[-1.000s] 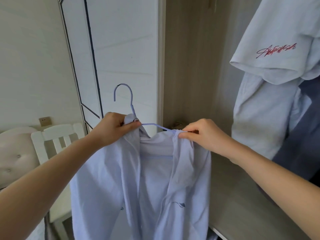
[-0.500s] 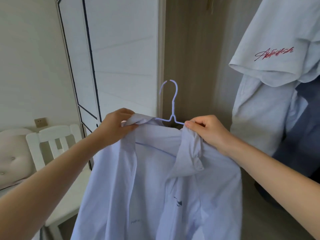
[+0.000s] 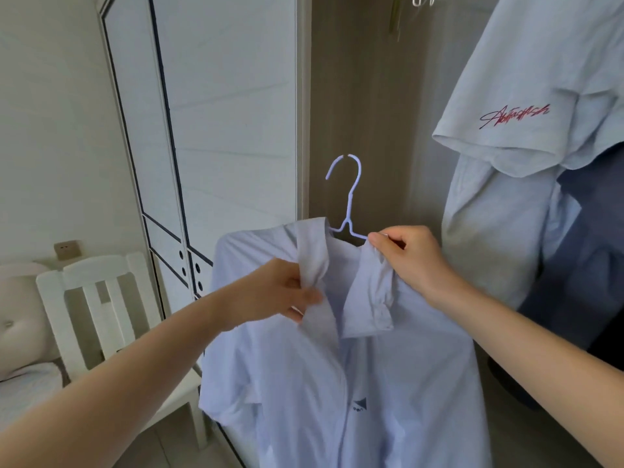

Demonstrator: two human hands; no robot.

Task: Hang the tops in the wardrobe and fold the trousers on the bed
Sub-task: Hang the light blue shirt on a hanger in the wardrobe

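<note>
1. Shirt (image 3: pixel 337 383): one, pale blue and collared, carried on a hanger and held up in front of the open wardrobe (image 3: pixel 364 96). The small dark emblem on its chest is too small to read.
2. Left hand (image 3: pixel 280 295): fingers and thumb curled, pinching the shirt's front edge just below the collar.
3. Right hand (image 3: pixel 408 261): thumb and forefinger pinch the other side of the collar where it meets the hanger's wire; the remaining fingers are curled in.
4. Hanger (image 3: pixel 351 197): one, lilac wire. Its hook stands upright above the collar, free in the air before the wardrobe's wood-grain inner panel.
5. T-shirt (image 3: pixel 540 96): one, pale, hanging inside the wardrobe at the right. Its sleeve carries red handwritten script that cannot be read. A dark blue garment (image 3: pixel 591 265) hangs just beside it.
6. Wardrobe door (image 3: pixel 219 113): white with dark trim lines, left of the opening.
7. Chair (image 3: pixel 101 298): one, white and slatted, at the left, with a wall socket (image 3: pixel 67 249) above it and a tufted cushion (image 3: pixel 20 315) at the frame's edge.
</note>
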